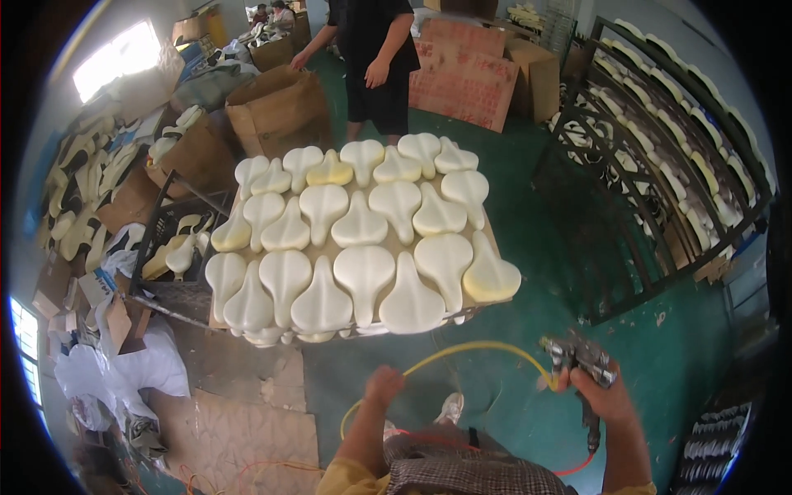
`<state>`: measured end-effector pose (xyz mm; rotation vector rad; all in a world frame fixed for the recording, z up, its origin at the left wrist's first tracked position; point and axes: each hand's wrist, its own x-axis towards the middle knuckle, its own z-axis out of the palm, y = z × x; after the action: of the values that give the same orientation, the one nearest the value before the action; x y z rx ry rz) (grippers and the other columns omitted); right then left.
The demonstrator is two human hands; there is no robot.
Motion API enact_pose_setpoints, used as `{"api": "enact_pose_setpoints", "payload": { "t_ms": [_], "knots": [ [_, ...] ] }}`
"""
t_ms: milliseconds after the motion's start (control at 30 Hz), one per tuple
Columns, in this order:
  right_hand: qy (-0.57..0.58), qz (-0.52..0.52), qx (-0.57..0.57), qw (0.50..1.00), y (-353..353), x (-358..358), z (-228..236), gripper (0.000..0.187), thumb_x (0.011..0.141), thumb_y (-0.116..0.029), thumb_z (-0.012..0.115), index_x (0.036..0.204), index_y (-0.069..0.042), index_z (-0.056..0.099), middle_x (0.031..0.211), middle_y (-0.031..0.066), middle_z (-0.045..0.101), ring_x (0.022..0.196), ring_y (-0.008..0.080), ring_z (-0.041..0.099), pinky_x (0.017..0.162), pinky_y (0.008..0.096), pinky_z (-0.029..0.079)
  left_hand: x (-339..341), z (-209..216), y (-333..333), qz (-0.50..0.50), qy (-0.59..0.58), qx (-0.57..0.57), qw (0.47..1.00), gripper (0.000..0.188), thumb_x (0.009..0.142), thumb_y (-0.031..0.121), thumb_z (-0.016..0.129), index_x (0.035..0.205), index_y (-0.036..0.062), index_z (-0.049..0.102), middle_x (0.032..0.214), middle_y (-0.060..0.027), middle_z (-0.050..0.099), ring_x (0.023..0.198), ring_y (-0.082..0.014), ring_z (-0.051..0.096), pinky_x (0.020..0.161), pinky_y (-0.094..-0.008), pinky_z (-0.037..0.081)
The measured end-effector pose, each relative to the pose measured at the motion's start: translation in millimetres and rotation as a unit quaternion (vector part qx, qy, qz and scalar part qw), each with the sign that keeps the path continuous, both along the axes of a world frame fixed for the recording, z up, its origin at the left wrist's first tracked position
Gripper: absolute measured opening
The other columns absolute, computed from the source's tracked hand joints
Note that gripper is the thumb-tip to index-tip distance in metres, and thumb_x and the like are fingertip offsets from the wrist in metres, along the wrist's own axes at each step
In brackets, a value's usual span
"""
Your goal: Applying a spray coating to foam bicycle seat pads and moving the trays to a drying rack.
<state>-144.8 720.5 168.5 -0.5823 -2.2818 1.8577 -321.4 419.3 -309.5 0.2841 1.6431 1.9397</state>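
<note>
My right hand is wrapped round a metal spray gun, held out to the right of my body. A yellow hose arcs from the gun across to my left hand, whose fingers are closed round it. From the bottom of the gun's handle a red hose runs back past my waist. Ahead of both hands, pale cream bicycle saddle pads lie in rows on a board-topped table, some pointing toward me and others away. A few pads look yellower. Neither hand touches them.
A person in dark clothes stands beyond the table. Black racks of saddle pads stand at the right. Cardboard boxes and heaped pads fill the left. Flattened cardboard and an orange cord lie on the floor.
</note>
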Motion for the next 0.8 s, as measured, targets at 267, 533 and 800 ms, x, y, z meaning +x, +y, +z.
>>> {"api": "enact_pose_setpoints", "payload": {
  "t_ms": [267,533,800],
  "knots": [
    [-0.054,-0.028,-0.077,0.995,27,11,-21,0.048,0.082,-0.007,0.063,0.123,0.008,0.043,0.086,0.008,0.062,0.077,0.0156,0.061,0.071,0.0305,0.051,-88,65,158,0.334,-0.466,0.247,0.781,0.035,0.092,0.027,0.044,0.121,0.0092,0.041,0.121,-0.0161,0.04,0.107,-0.0342,0.046,0.084,-0.0511,0.047],
    [-0.07,0.029,-0.063,0.995,43,-14,-33,0.051,0.084,-0.011,0.062,0.127,0.008,0.041,0.088,0.0075,0.06,0.077,0.0141,0.059,0.07,0.0298,0.051,-127,71,165,0.356,-0.433,0.114,0.82,0.036,0.09,0.021,0.043,0.124,0.0076,0.042,0.122,-0.015,0.045,0.102,-0.0327,0.051,0.08,-0.0455,0.05],
    [-0.003,0.116,-0.12,0.986,7,-40,-13,0.051,0.084,-0.012,0.063,0.127,0.006,0.043,0.09,0.0063,0.059,0.076,0.0127,0.058,0.069,0.0296,0.051,-157,-65,6,0.267,-0.193,0.09,0.94,0.044,0.091,0.035,0.051,0.118,0.0015,0.043,0.107,-0.0136,0.055,0.078,-0.0311,0.059,0.066,-0.0416,0.052]
  ]
}}
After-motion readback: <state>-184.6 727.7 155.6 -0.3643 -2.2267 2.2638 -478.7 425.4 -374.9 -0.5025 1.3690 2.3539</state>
